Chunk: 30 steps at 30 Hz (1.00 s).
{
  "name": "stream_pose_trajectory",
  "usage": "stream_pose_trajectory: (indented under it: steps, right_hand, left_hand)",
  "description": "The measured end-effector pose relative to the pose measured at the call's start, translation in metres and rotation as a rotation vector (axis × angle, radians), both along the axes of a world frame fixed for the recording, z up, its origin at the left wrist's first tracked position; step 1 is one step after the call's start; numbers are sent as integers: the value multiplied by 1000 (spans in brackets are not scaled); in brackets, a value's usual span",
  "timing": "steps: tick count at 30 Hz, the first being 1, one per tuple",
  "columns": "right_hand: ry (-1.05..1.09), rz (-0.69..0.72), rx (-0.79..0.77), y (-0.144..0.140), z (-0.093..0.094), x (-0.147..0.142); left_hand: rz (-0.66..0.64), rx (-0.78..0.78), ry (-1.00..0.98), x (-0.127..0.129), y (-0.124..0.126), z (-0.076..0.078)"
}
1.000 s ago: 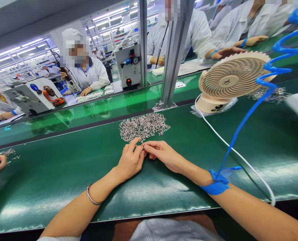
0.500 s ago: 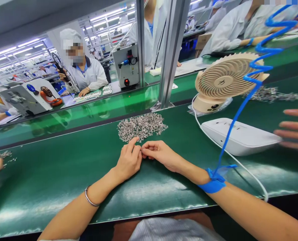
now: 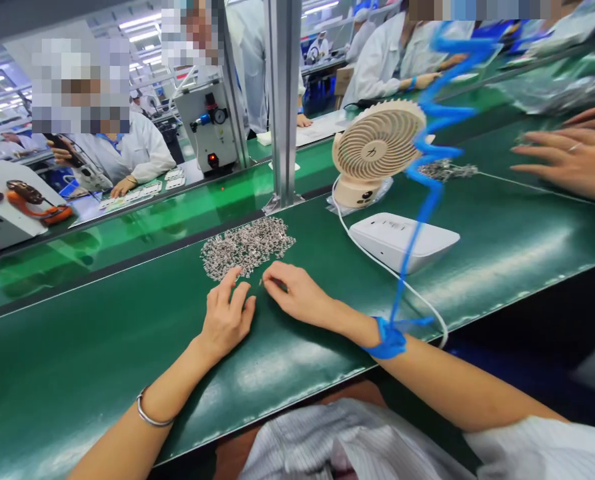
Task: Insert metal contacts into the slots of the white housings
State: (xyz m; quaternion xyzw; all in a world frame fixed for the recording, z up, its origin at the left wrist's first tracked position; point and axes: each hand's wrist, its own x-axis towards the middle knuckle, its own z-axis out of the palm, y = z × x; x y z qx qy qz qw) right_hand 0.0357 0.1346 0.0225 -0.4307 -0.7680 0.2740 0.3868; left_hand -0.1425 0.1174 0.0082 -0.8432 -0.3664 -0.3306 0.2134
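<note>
A heap of small silver metal parts (image 3: 246, 245) lies on the green conveyor belt (image 3: 102, 333). My left hand (image 3: 226, 315) rests on the belt just below the heap, fingers spread and reaching its near edge, holding nothing I can see. My right hand (image 3: 295, 293) sits beside it to the right, fingers curled, thumb and forefinger pinched near a tiny part at the heap's edge; whether it grips the part is too small to tell. A blue wrist strap (image 3: 385, 337) with a coiled blue cord (image 3: 430, 160) circles my right wrist. A metal bangle (image 3: 150, 413) is on my left wrist.
A beige desk fan (image 3: 377, 147) and a white box (image 3: 402, 239) with a white cable (image 3: 392, 273) stand right of the heap. A co-worker's hands (image 3: 567, 157) rest on the belt at far right. An aluminium post (image 3: 281, 100) rises behind the heap. Workers in white coats sit beyond.
My view has swung right and down. My two hands, pressed together fingertip to fingertip before, have parted; the left hand's fingers have spread toward the heap. The white box came into view.
</note>
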Motion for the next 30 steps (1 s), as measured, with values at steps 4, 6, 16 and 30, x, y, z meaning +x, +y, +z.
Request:
stream_pose_trajectory:
  steps: [4,6,16,30]
  right_hand:
    - [-443,-421,253,8,8,47]
    - [-649,-645,149,16,10,76]
    - [-1106,-704,31,8,-7,144]
    - [-1038,-734,280,15,12,162]
  left_hand:
    - [-17,1,-3,0,1,-1]
    - [-20,5,-5,0,1,-1]
    - [-9,26,-3,1,3,-3]
    - [23,49,-12,-1,1,-8]
